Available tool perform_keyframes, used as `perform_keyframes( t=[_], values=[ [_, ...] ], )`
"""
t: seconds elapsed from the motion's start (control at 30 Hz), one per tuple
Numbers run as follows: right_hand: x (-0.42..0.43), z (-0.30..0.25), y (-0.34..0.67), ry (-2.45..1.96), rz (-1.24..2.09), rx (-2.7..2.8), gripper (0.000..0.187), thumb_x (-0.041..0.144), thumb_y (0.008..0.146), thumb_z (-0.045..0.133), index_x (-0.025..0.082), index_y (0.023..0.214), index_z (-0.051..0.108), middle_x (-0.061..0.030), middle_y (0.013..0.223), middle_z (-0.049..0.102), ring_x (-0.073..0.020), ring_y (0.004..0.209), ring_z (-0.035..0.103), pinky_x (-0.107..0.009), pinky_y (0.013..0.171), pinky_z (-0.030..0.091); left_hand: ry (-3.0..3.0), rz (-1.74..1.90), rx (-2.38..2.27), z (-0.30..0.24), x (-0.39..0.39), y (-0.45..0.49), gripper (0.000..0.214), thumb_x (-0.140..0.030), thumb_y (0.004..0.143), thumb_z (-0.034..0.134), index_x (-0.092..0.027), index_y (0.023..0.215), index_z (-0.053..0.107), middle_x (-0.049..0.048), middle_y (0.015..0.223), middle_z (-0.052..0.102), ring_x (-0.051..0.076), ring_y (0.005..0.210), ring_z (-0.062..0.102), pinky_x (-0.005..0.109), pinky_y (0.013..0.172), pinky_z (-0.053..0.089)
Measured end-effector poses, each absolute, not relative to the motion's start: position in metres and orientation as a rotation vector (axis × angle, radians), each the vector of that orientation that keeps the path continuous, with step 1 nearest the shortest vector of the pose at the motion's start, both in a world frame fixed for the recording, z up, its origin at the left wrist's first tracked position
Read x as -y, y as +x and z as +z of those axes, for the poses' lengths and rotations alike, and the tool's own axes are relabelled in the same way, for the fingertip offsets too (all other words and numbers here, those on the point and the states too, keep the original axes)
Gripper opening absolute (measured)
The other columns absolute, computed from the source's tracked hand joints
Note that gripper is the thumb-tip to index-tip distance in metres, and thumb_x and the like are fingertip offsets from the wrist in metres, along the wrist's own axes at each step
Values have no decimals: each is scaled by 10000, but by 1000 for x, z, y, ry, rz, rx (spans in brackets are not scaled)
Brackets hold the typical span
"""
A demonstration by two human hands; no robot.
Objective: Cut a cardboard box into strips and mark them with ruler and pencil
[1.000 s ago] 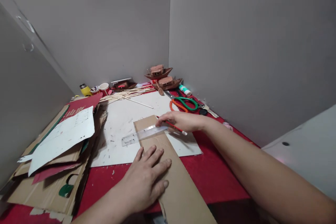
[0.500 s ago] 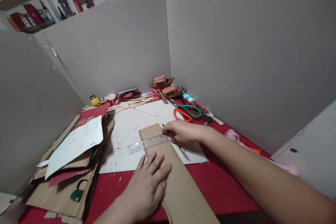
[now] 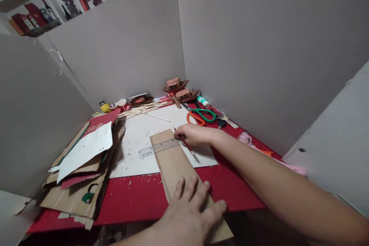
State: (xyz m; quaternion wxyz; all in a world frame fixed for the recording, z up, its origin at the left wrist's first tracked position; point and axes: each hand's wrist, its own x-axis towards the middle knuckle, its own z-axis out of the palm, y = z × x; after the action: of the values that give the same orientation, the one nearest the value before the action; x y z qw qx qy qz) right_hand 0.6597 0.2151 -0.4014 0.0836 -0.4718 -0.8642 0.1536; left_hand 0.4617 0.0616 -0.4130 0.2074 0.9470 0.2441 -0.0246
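A long brown cardboard strip (image 3: 173, 161) lies on a white sheet (image 3: 138, 138) over the red table. My left hand (image 3: 193, 209) rests flat on the strip's near end, fingers spread. A clear plastic ruler (image 3: 158, 148) lies across the strip's far end. My right hand (image 3: 194, 134) is closed round a red pencil (image 3: 187, 146) and rests at the ruler's right end.
A pile of cardboard and paper sheets (image 3: 80, 161) fills the left side. At the back stand wooden model boats (image 3: 180, 88), thin sticks (image 3: 141, 109), scissors with green and orange handles (image 3: 201, 117), a glue tube (image 3: 203, 101) and small cups (image 3: 121, 103). Grey partition walls enclose the table.
My left hand slid back along the strip toward its near end. The view tilted up and pulled away. My right hand stayed at the ruler with the pencil.
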Motion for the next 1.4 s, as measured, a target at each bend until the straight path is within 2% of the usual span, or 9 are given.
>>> perform_keyframes(
  t=[0.17, 0.3, 0.43, 0.57, 0.67, 0.87, 1.13, 1.33, 1.4],
  values=[
    [-213, -398, 658, -1417, 469, 2587, 420, 40, 690, 557, 187, 1053, 706, -94, 1043, 708, -227, 932, 641, -258, 760, 447, 2598, -125, -786, -409, -65, 460, 804, -620, 793, 584, -241, 1463, 351, 152, 1600, 173, 394, 1462, 68, 674, 1124, 102],
    [-212, -397, 657, -1443, 487, 2579, 417, 32, 688, 561, 181, 1048, 708, -99, 1049, 706, -231, 937, 637, -263, 766, 443, 2553, -123, -801, -403, -59, 451, 725, -626, 852, 499, -249, 1456, 365, 124, 1599, 203, 360, 1469, 92, 647, 1143, 96],
    [-214, -400, 658, -1431, 495, 2579, 394, 49, 708, 563, 182, 1053, 702, -107, 1088, 697, -247, 987, 629, -272, 793, 438, 2543, -49, -900, -393, -72, 450, 630, -544, 915, 436, -266, 1473, 348, 109, 1583, 265, 326, 1455, 207, 595, 1152, 190],
    [-215, -405, 661, -1388, 467, 2580, 371, 66, 713, 552, 186, 1033, 695, -105, 1073, 694, -250, 983, 627, -277, 789, 438, 2607, 15, -1262, -394, -118, 455, 652, -447, 915, 464, -165, 1488, 337, 172, 1572, 260, 348, 1451, 203, 580, 1153, 200],
    [-216, -406, 664, -1358, 471, 2576, 347, 80, 717, 555, 192, 1017, 687, -96, 1043, 694, -239, 971, 621, -275, 792, 437, 2593, 3, -1460, -409, -148, 453, 739, -502, 910, 445, -107, 1511, 273, 215, 1571, 212, 379, 1454, 155, 612, 1138, 196],
    [-227, -413, 661, -1677, 611, 2098, 313, 313, 814, 606, 168, 1085, 662, -117, 1027, 708, -248, 911, 648, -303, 776, 470, 2627, 103, -1365, -440, -161, 444, 741, -598, 929, 309, -167, 1528, 232, 163, 1588, 152, 353, 1468, 81, 639, 1139, 147],
    [-241, -436, 643, -1564, 800, 1652, 304, 249, 835, 563, 159, 1122, 607, -104, 1034, 681, -214, 942, 633, -324, 842, 490, 2608, 151, -1320, -448, -164, 446, 726, -594, 926, 314, -184, 1523, 260, 152, 1590, 157, 355, 1467, 94, 632, 1149, 136],
    [-244, -428, 639, -1418, 1275, 1170, 420, 353, 713, 707, 148, 1055, 575, 7, 690, 581, -116, 567, 499, -254, 531, 398, 2659, 173, -1301, -443, -161, 446, 679, -513, 941, 355, -171, 1521, 267, 169, 1586, 187, 360, 1464, 117, 622, 1143, 182],
    [-241, -425, 636, -1328, 1401, 1101, 475, 363, 630, 781, 154, 1007, 580, 24, 679, 569, -99, 544, 468, -243, 517, 361, 2686, 198, -1323, -440, -160, 447, 679, -482, 932, 396, -161, 1518, 274, 186, 1582, 192, 370, 1459, 141, 623, 1135, 202]
  ],
)
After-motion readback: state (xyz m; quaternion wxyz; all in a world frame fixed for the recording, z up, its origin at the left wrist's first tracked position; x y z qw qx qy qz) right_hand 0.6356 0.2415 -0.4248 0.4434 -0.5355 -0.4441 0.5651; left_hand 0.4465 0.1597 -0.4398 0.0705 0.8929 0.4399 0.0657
